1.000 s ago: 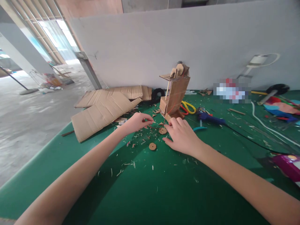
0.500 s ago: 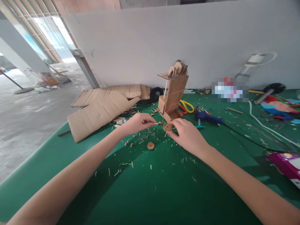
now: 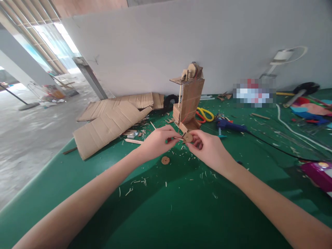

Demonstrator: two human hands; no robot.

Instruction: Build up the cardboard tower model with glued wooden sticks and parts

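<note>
Between the thumb and fingers of my right hand (image 3: pixel 206 143) is a small round cardboard disc (image 3: pixel 187 137) with a hole in its middle. My left hand (image 3: pixel 163 140) pinches a thin, pale wooden stick (image 3: pixel 178 138), its tip pointing at the disc's left edge. Whether stick and disc touch, I cannot tell. A second cardboard disc (image 3: pixel 165 160) lies flat on the green table, nearer to me. Just behind my hands stands an upright cardboard model (image 3: pixel 191 97) with round pieces on top and a thin red wire hanging by it.
Flat cardboard sheets (image 3: pixel 111 121) lie to the left. Yellow-handled scissors (image 3: pixel 206 114), a blue glue gun (image 3: pixel 230 125) with a black cable, and a purple object (image 3: pixel 315 174) are on the right. Wood shavings litter the table; a grey wall panel (image 3: pixel 155 52) rises behind.
My left hand has moved right, bringing the stick up to the disc. My right hand has turned the disc to face me more. The camera view has shifted slightly.
</note>
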